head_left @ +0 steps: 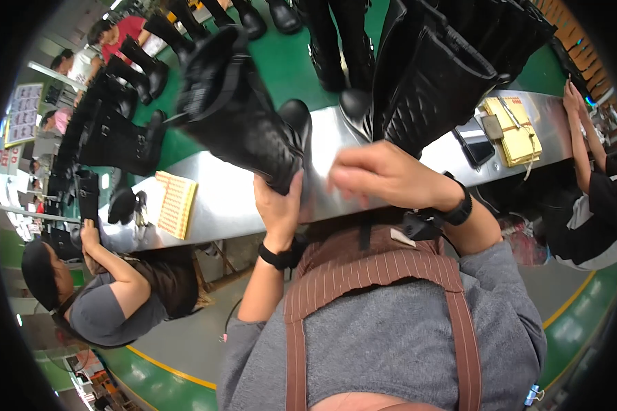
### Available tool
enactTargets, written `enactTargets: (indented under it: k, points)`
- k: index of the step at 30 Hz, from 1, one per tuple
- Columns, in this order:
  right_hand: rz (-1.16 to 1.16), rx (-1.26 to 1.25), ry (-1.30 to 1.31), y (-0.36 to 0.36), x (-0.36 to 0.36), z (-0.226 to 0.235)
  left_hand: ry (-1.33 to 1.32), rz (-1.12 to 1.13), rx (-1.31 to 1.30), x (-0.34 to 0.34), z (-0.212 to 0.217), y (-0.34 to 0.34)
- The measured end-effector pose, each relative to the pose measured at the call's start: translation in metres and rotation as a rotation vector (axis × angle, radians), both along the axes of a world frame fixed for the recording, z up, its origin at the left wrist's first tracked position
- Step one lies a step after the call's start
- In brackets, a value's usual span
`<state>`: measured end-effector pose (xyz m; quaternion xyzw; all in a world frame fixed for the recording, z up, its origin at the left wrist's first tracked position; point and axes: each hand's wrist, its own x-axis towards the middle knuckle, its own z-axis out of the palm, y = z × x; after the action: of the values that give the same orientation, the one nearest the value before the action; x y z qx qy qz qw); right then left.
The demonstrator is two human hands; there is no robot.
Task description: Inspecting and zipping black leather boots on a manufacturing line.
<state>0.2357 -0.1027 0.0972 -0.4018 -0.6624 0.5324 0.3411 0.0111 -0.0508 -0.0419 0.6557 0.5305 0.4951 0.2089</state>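
Note:
My left hand (279, 216) grips a tall black boot (247, 133) by its heel end, the shaft tilted up and to the left and slightly blurred. The toe points away from me over the metal edge of the bench. To the right, apart from that boot, hovers my right hand (387, 175). Its fingers are curled in and their tips are smeared; anything inside them is hidden. Just beyond it another tall black boot with a quilted shaft (432, 92) stands on the bench.
More black boots (127, 133) crowd the green worktop (284, 65). Yellow paper pads (517, 133) and a dark phone (474, 142) lie at right; another pad (177, 202) and scissors (141, 209) lie at left. A co-worker (110, 294) sits close on the left, another (589, 185) on the right.

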Motion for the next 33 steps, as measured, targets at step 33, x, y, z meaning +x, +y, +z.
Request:
enactTargets:
  k: [33]
  points:
    - [-0.725,0.154,-0.114,-0.024,0.054,-0.141,-0.378,-1.143,-0.561,0.095,0.174,0.033]
